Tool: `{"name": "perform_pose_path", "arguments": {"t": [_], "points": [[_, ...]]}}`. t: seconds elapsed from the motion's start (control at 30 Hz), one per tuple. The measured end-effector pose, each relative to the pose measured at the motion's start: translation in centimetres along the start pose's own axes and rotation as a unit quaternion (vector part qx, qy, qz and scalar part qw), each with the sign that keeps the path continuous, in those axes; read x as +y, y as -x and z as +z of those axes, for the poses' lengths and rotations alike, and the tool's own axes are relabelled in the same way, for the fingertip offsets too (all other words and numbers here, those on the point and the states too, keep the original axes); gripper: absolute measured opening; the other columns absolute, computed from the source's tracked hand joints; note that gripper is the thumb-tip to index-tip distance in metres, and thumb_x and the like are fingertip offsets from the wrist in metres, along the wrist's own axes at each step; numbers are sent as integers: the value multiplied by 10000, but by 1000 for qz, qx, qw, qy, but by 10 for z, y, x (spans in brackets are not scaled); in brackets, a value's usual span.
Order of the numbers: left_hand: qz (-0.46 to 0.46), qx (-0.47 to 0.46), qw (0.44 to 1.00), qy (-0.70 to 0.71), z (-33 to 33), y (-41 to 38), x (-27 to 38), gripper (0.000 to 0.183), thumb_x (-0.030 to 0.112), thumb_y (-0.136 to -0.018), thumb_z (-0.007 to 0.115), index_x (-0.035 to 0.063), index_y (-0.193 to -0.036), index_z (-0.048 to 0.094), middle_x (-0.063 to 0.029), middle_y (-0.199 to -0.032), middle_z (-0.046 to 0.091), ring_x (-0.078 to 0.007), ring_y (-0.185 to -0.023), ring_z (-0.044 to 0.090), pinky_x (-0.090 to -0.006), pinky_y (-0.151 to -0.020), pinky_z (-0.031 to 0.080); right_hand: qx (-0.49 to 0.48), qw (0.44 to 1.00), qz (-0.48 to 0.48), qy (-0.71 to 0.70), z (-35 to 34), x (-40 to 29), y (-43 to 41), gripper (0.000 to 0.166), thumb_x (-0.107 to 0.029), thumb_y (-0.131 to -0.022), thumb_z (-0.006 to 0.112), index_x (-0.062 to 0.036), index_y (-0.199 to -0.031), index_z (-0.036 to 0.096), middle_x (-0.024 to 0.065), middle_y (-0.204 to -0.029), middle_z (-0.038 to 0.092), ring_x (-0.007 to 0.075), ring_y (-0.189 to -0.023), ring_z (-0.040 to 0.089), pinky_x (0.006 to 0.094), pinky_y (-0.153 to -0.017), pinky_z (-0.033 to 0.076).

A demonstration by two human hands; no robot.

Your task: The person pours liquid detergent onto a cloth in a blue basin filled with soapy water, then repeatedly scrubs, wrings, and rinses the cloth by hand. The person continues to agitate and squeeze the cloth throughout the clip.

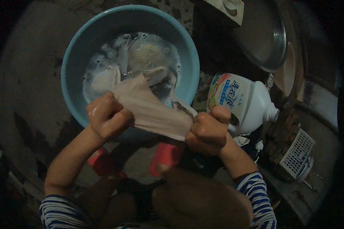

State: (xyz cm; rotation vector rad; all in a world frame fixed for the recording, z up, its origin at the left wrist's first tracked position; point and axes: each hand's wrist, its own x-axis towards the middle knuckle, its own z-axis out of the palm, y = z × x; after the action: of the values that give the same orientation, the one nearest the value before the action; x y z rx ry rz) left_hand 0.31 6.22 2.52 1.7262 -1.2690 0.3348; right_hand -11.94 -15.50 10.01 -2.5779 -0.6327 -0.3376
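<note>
A wet, pale pinkish cloth [157, 111] is stretched between my two hands over the near rim of a light-blue plastic basin [195, 63]. My left hand [109, 114] is closed on its left end, and my right hand [207, 130] grips its right end. Part of the cloth's upper edge hangs towards the water. Inside the basin, soapy water with bubbles surrounds light-coloured fabric [103, 80] and a yellowish piece [149, 54]. Both hands look wet. Just beyond my right hand, a white plastic detergent bottle [252, 106] lies on its side, its neck pointing right with no cap on it.
A round metal pan [279, 37] stands at the upper right, near a pale board with a hole [232, 8]. A white perforated plastic basket [296, 151] lies at the right. Red slippers [166, 156] are on my feet below the basin. Crumpled white scraps [259, 146] lie near the bottle.
</note>
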Motion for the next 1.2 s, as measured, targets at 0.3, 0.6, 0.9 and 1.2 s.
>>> {"name": "perform_pose_path", "arguments": {"t": [0.3,0.6,0.9,1.2], "points": [[-52,-181,967,-171,-22,11,-15,208,140,-631,643,55,-807,571,-74,-724,468,-200,-621,500,-294,-481,423,-56,997,29,41,47,1,-7,223,-172,-659,595,-127,-874,553,65,-912,532,217,-930,518,334,-751,333],[-398,-385,809,-198,-23,37,-54,462,378,-824,545,104,-1187,464,-234,-1183,403,-400,-977,494,-475,-811,427,-71,985,128,-90,134,-1,-51,534,-140,-685,656,-29,-1167,456,206,-1192,421,357,-1140,396,476,-923,334],[-705,186,488,480,40,51,-73,610,513,-854,458,33,-1229,420,-153,-1117,522,-261,-1010,528,-419,-852,423,-46,913,347,-211,177,47,-79,348,-237,-592,681,-99,-896,582,121,-1045,522,327,-1051,445,475,-872,335],[-668,177,413,594,20,3,-37,505,402,-897,415,50,-1258,390,-118,-1097,528,-237,-1005,523,-371,-915,406,163,959,161,-165,142,-16,-114,297,-207,-564,658,-100,-822,557,124,-855,541,323,-867,526,433,-729,408]]}}
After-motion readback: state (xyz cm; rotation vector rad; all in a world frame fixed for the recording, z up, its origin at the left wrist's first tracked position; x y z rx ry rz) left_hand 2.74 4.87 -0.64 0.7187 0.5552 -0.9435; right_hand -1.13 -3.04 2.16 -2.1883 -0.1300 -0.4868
